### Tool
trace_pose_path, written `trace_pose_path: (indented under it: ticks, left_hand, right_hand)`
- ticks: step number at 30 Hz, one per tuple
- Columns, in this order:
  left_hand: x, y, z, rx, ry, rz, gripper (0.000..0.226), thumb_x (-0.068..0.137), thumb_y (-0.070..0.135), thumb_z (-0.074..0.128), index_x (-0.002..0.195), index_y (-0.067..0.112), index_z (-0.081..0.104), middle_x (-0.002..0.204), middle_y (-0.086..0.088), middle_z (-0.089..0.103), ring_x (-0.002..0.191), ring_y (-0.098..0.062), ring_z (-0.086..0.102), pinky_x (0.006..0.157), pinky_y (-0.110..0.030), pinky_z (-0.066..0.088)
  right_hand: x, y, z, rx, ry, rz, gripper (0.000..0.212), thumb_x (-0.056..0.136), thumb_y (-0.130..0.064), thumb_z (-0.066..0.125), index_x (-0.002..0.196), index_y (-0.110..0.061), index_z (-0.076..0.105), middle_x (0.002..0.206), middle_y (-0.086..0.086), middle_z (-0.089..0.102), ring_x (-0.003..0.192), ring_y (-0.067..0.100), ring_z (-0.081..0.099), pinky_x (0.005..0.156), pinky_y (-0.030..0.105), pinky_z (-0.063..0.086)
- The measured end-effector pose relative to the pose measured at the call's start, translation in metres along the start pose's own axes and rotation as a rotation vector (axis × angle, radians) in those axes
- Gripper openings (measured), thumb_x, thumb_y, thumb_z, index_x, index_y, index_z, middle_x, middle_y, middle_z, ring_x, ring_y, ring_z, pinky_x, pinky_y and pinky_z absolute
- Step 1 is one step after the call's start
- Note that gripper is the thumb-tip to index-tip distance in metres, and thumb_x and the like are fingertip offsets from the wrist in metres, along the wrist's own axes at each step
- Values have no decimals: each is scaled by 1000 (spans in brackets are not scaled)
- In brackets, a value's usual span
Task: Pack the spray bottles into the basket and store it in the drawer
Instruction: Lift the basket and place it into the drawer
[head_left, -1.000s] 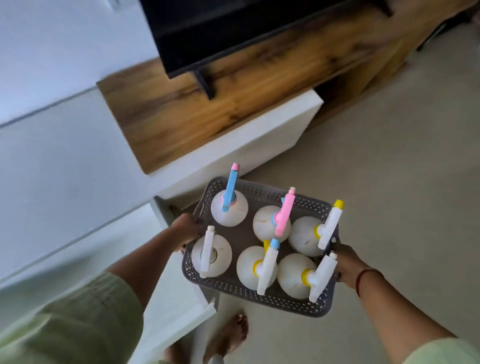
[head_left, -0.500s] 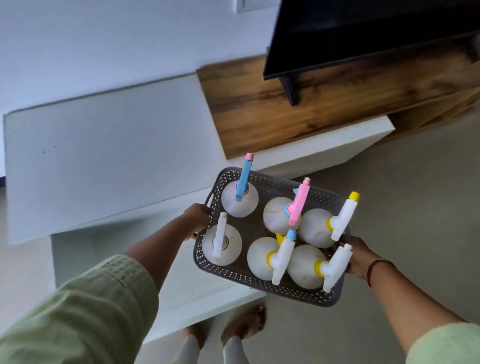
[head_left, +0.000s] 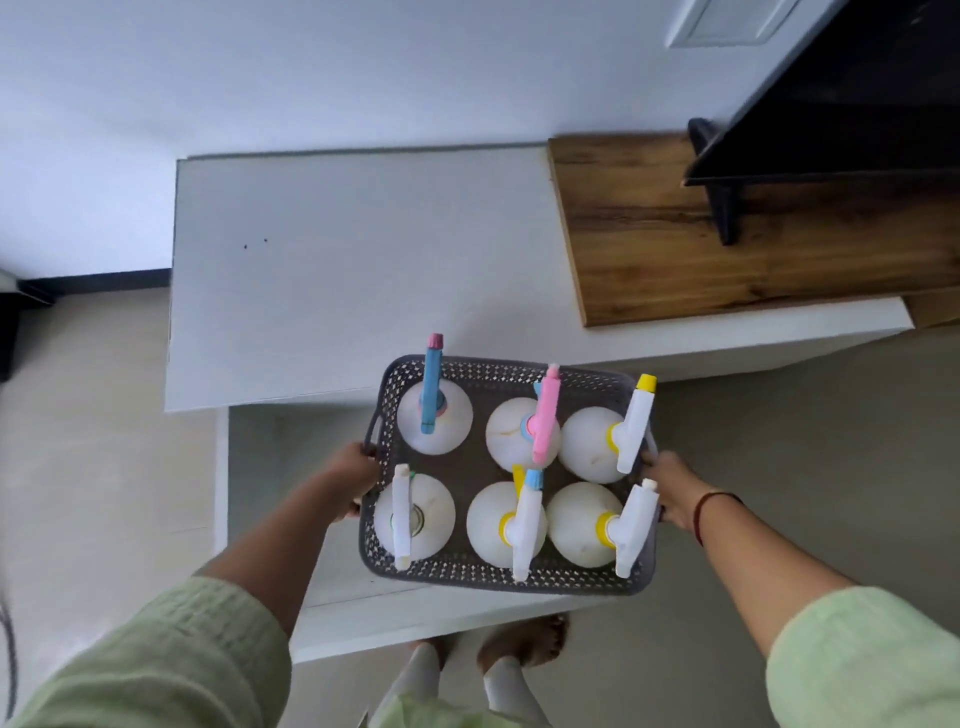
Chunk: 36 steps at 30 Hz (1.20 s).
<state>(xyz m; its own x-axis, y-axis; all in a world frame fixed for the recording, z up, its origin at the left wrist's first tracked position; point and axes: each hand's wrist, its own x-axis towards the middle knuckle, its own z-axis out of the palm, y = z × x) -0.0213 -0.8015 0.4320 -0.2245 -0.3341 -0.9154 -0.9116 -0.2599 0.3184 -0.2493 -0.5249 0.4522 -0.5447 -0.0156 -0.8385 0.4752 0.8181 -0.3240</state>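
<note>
A grey perforated basket (head_left: 498, 574) holds several white spray bottles standing upright, among them one with a blue nozzle (head_left: 432, 384), one with a pink nozzle (head_left: 546, 415) and one with a yellow cap (head_left: 638, 421). My left hand (head_left: 353, 480) grips the basket's left handle. My right hand (head_left: 670, 486) grips its right side. I hold the basket in the air over the right part of the open white drawer (head_left: 270, 467), which is pulled out beneath the white cabinet top (head_left: 353, 270).
A wooden board (head_left: 675, 260) lies on the cabinet's right part with a black TV (head_left: 841, 104) standing on it. My bare feet (head_left: 524, 644) are on the beige floor just in front of the drawer's front panel (head_left: 415, 623). A white wall is behind.
The view has swung left and down, so the open drawer now shows under the basket. Both hands keep hold of the basket, now above the drawer's right side.
</note>
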Motion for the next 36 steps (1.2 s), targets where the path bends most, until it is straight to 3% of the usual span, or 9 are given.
trace_pose_path:
  ticks: [3, 7, 12, 17, 22, 27, 32, 36]
  left_hand:
    - [8, -35, -21, -76, 12, -58, 27, 99, 6, 46, 123, 8, 59, 89, -13, 61, 85, -27, 54, 76, -37, 45]
    - [19, -70, -40, -120, 42, -111, 26, 100, 6, 47, 122, 7, 60, 93, -16, 62, 87, -30, 55, 75, -40, 45]
    - [30, -94, -54, -175, 112, -160, 26, 101, 5, 45, 122, 7, 60, 88, -14, 59, 84, -27, 52, 74, -37, 43]
    - [37, -109, -66, -216, 128, -183, 29, 102, 5, 44, 128, 3, 57, 100, -19, 59, 91, -30, 53, 79, -40, 43]
    - [52, -119, -66, -256, 149, -196, 32, 103, 9, 47, 133, 4, 55, 103, -20, 60, 93, -32, 55, 83, -43, 46]
    - [78, -129, -58, -279, 173, -218, 35, 102, 8, 49, 137, 7, 50, 107, -20, 59, 95, -33, 56, 84, -43, 48]
    - [110, -141, -47, -287, 158, -238, 36, 101, 7, 51, 137, 4, 51, 114, -24, 60, 99, -35, 56, 96, -50, 49]
    - [141, -152, -40, -288, 186, -238, 37, 100, -1, 48, 137, 1, 52, 111, -22, 58, 99, -34, 54, 87, -43, 47]
  right_hand:
    - [-2, -9, 31, -76, -39, -20, 31, 94, 5, 43, 118, -7, 58, 76, 9, 51, 69, 22, 49, 60, 28, 40]
    - [2, -14, 69, -121, -101, -17, 41, 92, 10, 42, 127, -2, 57, 77, 8, 52, 72, 22, 50, 62, 28, 40]
    - [11, -20, 105, -174, -146, -18, 43, 92, 11, 40, 129, -3, 56, 75, 7, 50, 71, 21, 49, 62, 28, 42]
    - [29, -24, 131, -237, -169, -23, 43, 92, 5, 45, 131, -8, 56, 106, 18, 57, 98, 34, 55, 84, 47, 51]
    - [51, -23, 153, -281, -172, -32, 41, 91, 1, 49, 131, -6, 55, 119, 24, 61, 116, 44, 57, 94, 49, 50]
    - [80, -10, 173, -288, -166, -27, 39, 91, -3, 51, 130, -7, 57, 124, 24, 62, 116, 41, 59, 95, 47, 50]
    - [113, 3, 190, -299, -160, -34, 37, 89, -1, 53, 126, -5, 60, 115, 22, 64, 108, 38, 61, 89, 46, 52]
    - [138, 10, 205, -348, -131, -61, 34, 90, -1, 51, 123, -3, 61, 111, 20, 65, 107, 35, 62, 91, 41, 49]
